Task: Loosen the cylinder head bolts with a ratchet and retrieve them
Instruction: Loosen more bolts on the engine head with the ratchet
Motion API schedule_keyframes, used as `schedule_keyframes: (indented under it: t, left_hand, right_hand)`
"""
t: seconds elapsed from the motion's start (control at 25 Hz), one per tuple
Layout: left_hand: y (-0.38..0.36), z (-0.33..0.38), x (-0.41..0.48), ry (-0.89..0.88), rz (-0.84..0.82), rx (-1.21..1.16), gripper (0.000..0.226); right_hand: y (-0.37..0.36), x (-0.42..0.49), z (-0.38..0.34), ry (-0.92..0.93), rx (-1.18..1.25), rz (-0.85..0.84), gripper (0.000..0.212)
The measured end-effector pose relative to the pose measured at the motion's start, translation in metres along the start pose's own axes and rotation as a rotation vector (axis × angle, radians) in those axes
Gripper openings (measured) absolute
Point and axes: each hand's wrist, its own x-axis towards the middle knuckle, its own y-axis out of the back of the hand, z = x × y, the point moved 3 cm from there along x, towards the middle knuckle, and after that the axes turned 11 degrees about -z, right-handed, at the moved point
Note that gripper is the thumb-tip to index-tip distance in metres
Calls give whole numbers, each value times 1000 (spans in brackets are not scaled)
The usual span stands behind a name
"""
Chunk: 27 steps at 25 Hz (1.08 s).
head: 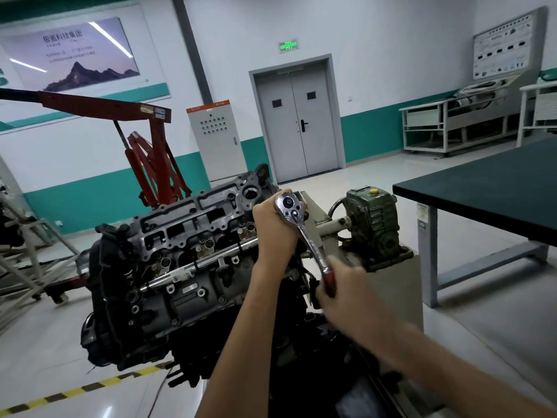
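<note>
An engine with its cylinder head exposed hangs tilted on a stand at the centre. A chrome ratchet with a dark red handle stands over the head's right end. My left hand wraps around the ratchet just under its round head. My right hand, blurred by motion, grips the red handle lower right. The socket and the bolt under it are hidden by my left hand. Several bolt holes and fittings show along the head.
A green gearbox of the engine stand sits right of the ratchet. A dark-topped workbench stands at the right. A red engine hoist is behind the engine. Yellow-black floor tape runs at the lower left.
</note>
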Motion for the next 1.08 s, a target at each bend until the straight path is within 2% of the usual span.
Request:
schedule_keyframes:
  t: [0.12, 0.2, 0.24, 0.32, 0.4, 0.52, 0.6, 0.72, 0.8, 0.92, 1.0, 1.08]
  left_hand:
    - [7, 0, 7, 3, -114, 116, 31]
    - [8, 0, 8, 27, -173, 119, 27]
    - [9, 1, 8, 32, -185, 124, 27]
    - [10, 3, 3, -7, -144, 129, 26]
    - [5, 6, -6, -55, -55, 85, 27]
    - [-9, 5, -7, -16, 85, -37, 31]
    - [-10, 1, -4, -10, 86, -88, 29]
    - [0, -1, 1, -28, -47, 9, 27]
    - [6, 0, 5, -25, -140, 106, 30]
    - [11, 1, 12, 4, -267, 134, 41]
    - [12, 2, 8, 7, -251, 145, 35]
    - [9, 4, 0, -26, -133, 137, 23]
  right_hand:
    - [57, 30, 22, 87, -381, -67, 12]
    - [86, 52, 20, 129, -623, 25, 16]
    - [92, 58, 19, 129, -666, 61, 17]
    - [82, 50, 22, 95, -575, 66, 15]
    - [47, 25, 23, 38, -308, 50, 12]
    - [-11, 0, 0, -10, 42, 132, 13]
    - [-33, -4, -16, -12, 209, 129, 16]
    - [-9, -1, -2, 31, 67, 36, 14]
    - [30, 15, 17, 73, -171, -44, 10]
    - [84, 50, 22, 125, -575, 14, 17]
    - [89, 55, 21, 132, -594, 41, 17]
    - [65, 37, 23, 80, -423, 23, 14]
